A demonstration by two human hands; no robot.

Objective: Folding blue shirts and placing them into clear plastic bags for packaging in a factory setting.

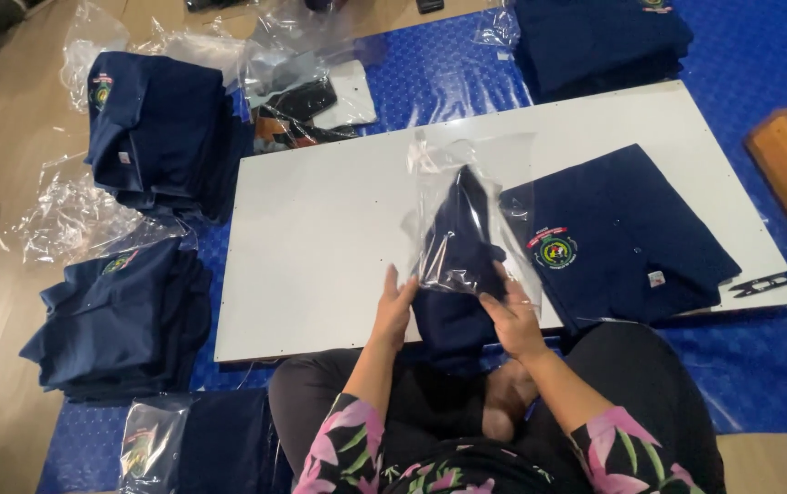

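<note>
Navy fabric fills the clear plastic bag (459, 229) that both hands hold: a folded navy shirt (453, 274), partway inside, its lower end still hanging out toward the lap. The left hand (395, 311) grips the bundle's left edge at about 7 o'clock of the bag, fingers curled around plastic and cloth; the right hand (512, 316) clasps the right edge at about 5 o'clock, thumb on top. The bundle's long axis runs from the lap toward 12 o'clock, tilting slightly right, with the bag's open mouth toward the person and its sealed end farthest away. Both hands sit about equally near it, one on each side.

Just to the right, at 2 o'clock, a second folded navy shirt (618, 238) with a round embroidered badge lies flat on the white board (320, 238). Black thread snips (760, 285) rest at the board's right edge, at 3 o'clock. The board lies on a blue textured floor mat (750, 366). Stacks of folded navy shirts sit at 9 o'clock (119, 320), 10 o'clock (160, 128) and 1 o'clock (599, 41), with loose empty plastic bags (73, 220) scattered at left.
</note>
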